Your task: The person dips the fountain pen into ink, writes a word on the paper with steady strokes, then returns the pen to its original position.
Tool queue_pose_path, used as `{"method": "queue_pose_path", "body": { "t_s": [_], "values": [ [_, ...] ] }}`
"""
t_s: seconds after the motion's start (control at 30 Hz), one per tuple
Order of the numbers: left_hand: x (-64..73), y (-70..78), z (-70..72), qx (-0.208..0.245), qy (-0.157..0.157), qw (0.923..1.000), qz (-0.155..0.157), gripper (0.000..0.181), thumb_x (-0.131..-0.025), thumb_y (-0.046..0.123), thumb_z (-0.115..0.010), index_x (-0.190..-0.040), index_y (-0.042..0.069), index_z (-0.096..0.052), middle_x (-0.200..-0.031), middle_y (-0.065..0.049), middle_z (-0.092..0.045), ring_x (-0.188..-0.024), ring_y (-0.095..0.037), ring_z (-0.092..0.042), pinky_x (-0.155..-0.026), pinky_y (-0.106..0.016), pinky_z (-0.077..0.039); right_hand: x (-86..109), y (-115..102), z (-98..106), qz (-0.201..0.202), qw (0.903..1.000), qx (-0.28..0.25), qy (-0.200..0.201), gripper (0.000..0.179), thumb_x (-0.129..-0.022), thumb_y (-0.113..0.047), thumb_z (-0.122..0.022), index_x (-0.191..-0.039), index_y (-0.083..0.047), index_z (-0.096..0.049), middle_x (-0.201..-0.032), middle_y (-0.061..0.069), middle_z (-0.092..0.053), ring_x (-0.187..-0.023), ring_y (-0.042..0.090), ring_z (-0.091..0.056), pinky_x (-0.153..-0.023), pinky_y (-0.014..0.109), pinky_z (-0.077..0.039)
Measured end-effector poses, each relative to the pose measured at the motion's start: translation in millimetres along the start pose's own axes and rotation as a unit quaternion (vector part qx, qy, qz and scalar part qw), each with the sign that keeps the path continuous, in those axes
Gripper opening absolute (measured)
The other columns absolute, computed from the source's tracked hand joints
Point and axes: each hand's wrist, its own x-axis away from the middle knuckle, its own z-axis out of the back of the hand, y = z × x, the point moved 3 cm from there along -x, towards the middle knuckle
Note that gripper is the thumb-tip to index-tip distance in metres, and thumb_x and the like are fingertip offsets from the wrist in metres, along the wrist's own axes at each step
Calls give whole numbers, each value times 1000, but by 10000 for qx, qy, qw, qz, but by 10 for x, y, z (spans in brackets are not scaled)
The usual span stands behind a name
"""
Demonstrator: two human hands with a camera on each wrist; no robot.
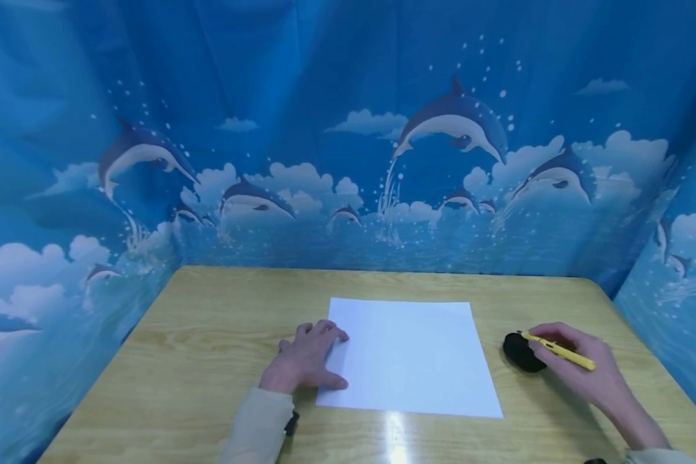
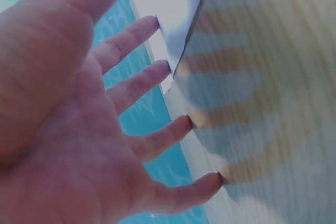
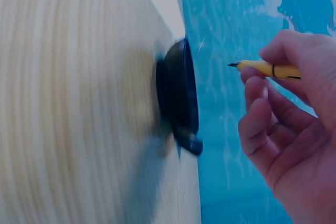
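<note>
A sheet of white paper (image 1: pixel 412 357) lies flat on the wooden table. My left hand (image 1: pixel 301 361) rests at its left edge with the fingers spread; thumb and index finger reach onto the sheet. In the left wrist view, the other fingertips (image 2: pixel 214 181) touch down at or beyond the paper's edge. Between thumb and fingers, my right hand (image 1: pixel 586 364) pinches a yellow fountain pen (image 3: pixel 273 70), its dark nib exposed. Under the nib in the head view is a small black dish-like holder (image 1: pixel 521 354); the right wrist view shows the pen apart from this holder (image 3: pixel 181 90).
The wooden table (image 1: pixel 209 335) has rounded far corners. Behind it and along both sides hangs a blue curtain (image 1: pixel 301 129) printed with dolphins and clouds. Light glares off the table (image 1: pixel 396 441) just in front of the paper.
</note>
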Motion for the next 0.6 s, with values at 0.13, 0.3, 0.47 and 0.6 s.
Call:
{"method": "queue_pose_path", "body": {
  "t_s": [0.13,0.3,0.47,0.6],
  "values": [
    [-3,0,-12,-42,99,9999,-31,76,-73,48,-89,-140,28,-58,-160,-7,-40,-146,-49,-33,-103,-86,-32,2,-162,-46,117,9988,-477,65,17,-93,-23,-76,-107,-14,-74,-85,-16,-69,-67,0,-58,-53,20,-48],
    [4,0,-20,-55,230,9997,-66,76,-72,47,-90,-139,28,-60,-161,-7,-38,-144,-51,-35,-102,-86,-33,11,-350,-135,123,9970,-765,71,12,-91,-21,-79,-99,-15,-74,-83,-13,-71,-71,-1,-60,-59,15,-49],
    [7,11,-26,-122,267,9995,-127,77,-72,48,-90,-140,27,-60,-161,-6,-38,-144,-50,-36,-101,-85,-35,27,-477,-256,-27,9963,-853,-31,12,-91,-19,-78,-99,-12,-73,-86,-4,-72,-71,1,-58,-59,17,-50],
    [10,22,-25,-102,270,9995,-141,77,-72,49,-90,-140,28,-60,-160,-6,-39,-144,-50,-36,-101,-85,-35,6,-550,-339,-155,9944,-1037,-146,14,-92,-19,-77,-102,-10,-73,-89,0,-73,-71,1,-58,-58,18,-51]
  ]
}}
